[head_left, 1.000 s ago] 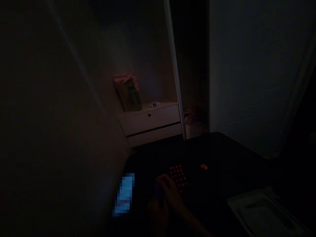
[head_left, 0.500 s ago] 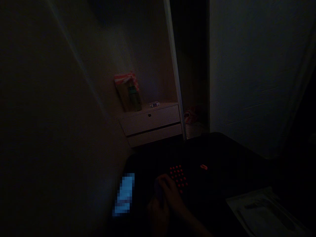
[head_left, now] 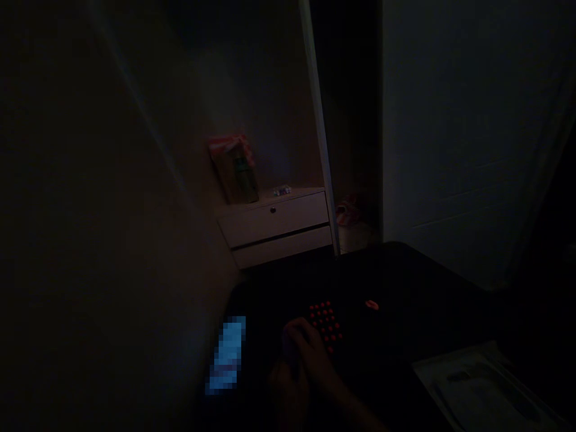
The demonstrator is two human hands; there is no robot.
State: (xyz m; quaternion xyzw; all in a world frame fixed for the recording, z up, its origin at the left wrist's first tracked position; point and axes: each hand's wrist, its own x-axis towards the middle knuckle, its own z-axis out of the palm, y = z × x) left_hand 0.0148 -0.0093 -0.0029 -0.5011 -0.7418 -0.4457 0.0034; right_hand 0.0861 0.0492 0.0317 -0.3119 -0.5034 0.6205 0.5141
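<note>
In the dim light my left hand (head_left: 290,384) and my right hand (head_left: 312,351) are close together over a black table (head_left: 405,276). Both have their fingers curled around a small dark bluish object (head_left: 288,347), too dark to name. My left hand is lower, near the bottom edge of the view, and my right hand wraps over the object's upper end. Just beyond my right hand lie several small red round pieces (head_left: 326,324) in rows. A reddish oblong piece (head_left: 371,305) sits apart, farther right on the table.
A lit, blurred-out screen (head_left: 226,355) lies at the table's left edge. On the right is a pale flat packet (head_left: 477,384). Behind stand a drawer unit (head_left: 279,222) bearing a green-capped bottle (head_left: 244,180) and a red-and-white striped bag (head_left: 227,144), and a pale panel (head_left: 459,138).
</note>
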